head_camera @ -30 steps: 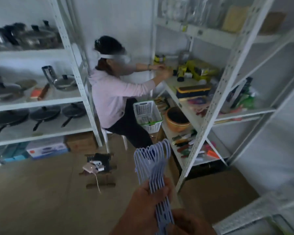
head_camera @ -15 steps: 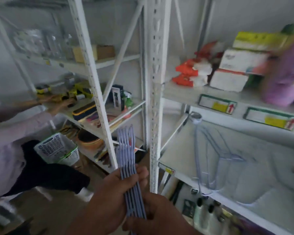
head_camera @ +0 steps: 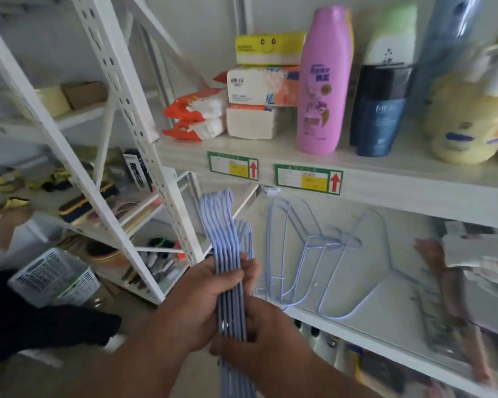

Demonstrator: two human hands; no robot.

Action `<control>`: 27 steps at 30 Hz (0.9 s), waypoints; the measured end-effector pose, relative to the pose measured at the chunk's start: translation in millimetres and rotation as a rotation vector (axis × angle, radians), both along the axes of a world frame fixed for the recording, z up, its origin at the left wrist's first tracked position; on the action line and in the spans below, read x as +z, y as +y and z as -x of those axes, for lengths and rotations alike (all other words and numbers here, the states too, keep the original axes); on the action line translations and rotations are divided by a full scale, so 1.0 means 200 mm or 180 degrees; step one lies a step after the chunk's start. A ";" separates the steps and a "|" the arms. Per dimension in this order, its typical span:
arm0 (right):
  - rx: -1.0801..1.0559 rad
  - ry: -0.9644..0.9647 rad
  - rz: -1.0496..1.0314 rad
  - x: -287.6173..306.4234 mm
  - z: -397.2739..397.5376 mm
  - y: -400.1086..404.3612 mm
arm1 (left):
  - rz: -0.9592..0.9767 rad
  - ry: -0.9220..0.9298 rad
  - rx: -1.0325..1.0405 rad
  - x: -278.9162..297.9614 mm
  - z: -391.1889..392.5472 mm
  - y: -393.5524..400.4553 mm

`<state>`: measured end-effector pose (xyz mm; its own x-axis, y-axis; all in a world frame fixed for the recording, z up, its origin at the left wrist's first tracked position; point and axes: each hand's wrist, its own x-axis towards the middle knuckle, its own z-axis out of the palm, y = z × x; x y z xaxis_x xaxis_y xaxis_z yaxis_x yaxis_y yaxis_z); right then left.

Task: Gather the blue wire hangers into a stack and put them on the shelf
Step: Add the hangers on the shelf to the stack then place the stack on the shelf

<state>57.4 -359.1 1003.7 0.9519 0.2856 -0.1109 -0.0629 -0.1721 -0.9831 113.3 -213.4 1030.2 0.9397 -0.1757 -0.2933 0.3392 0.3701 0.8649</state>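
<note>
Both my left hand (head_camera: 202, 300) and right hand (head_camera: 259, 337) are clamped around the blue hanger stack (head_camera: 227, 271). I judge gathering nearly done; next, lay it on the shelf (head_camera: 385, 334) beside the loose hangers (head_camera: 308, 254).

Left hand (head_camera: 202, 300) & right hand (head_camera: 256, 337) both clenched, forearms raised fwd.

Blue wire hanger stack (head_camera: 230, 259) upright, edge-on; loose hangers (head_camera: 322, 254) flat on shelf (head_camera: 385, 300).

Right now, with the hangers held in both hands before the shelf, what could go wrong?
1. The stack of blue hangers is fanned at the hooks; they may snag the upright post.
2. Loose hangers already lie on the shelf; the stack may tangle with them.
</note>
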 end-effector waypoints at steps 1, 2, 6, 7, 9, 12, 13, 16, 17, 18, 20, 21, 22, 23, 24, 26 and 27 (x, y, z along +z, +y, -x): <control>-0.0069 -0.0019 -0.0033 -0.01 -0.03 -0.02 | -0.0013 -0.0003 0.0022 -0.01 -0.04 -0.04; -0.0103 -0.0060 -0.0044 -0.04 -0.06 -0.04 | -0.0044 0.0007 0.0043 -0.02 -0.07 -0.07; -0.0196 -0.0007 -0.0137 -0.12 -0.20 -0.07 | -0.0124 -0.0038 0.0031 -0.05 -0.23 -0.17; -0.0230 0.0003 -0.0152 -0.14 -0.24 -0.07 | -0.0129 -0.0019 0.0019 -0.07 -0.27 -0.18; -0.0307 0.0059 -0.0145 -0.17 -0.31 -0.06 | -0.0140 0.0037 0.0029 -0.11 -0.37 -0.18; -0.0490 0.0171 0.0004 -0.23 -0.42 -0.03 | -0.0148 0.0040 -0.0036 -0.18 -0.52 -0.18; -0.0582 0.0172 0.0093 -0.25 -0.47 -0.02 | -0.0149 0.0032 -0.0098 -0.21 -0.58 -0.17; -0.0820 0.0159 0.0312 -0.31 -0.61 0.02 | -0.0158 0.0018 -0.0355 -0.27 -0.75 -0.14; -0.0904 0.0187 0.0360 -0.32 -0.65 0.04 | -0.0181 0.0020 -0.0444 -0.30 -0.80 -0.13; -0.0991 0.0222 0.0411 -0.35 -0.70 0.06 | -0.0191 0.0024 -0.0527 -0.33 -0.86 -0.12; -0.1113 0.0302 0.0550 -0.38 -0.75 0.10 | -0.0170 0.0087 -0.0664 -0.39 -0.95 -0.09; -0.1159 0.0330 0.0596 -0.40 -0.78 0.12 | -0.0160 0.0124 -0.0740 -0.42 -0.98 -0.08; -0.1189 0.0399 0.0654 -0.42 -0.79 0.14 | -0.0157 0.0153 -0.0812 -0.45 -1.00 -0.06; -0.1200 0.0481 0.0717 -0.43 -0.80 0.16 | -0.0171 0.0175 -0.0886 -0.49 -1.01 -0.04; -0.1181 0.0547 0.0800 -0.43 -0.80 0.17 | -0.0179 0.0191 -0.0944 -0.51 -1.01 -0.03; -0.1161 0.0641 0.1042 -0.46 -0.79 0.20 | -0.0147 0.0292 -0.1041 -0.58 -1.01 0.01; -0.1127 0.0657 0.1176 -0.47 -0.79 0.22 | -0.0125 0.0329 -0.1069 -0.61 -1.01 0.03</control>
<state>214.5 -314.4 910.1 0.9306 -0.1415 -0.3375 -0.3646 -0.4366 -0.8225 315.9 -207.7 908.0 0.7963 -0.4568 -0.3965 0.5229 0.1902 0.8309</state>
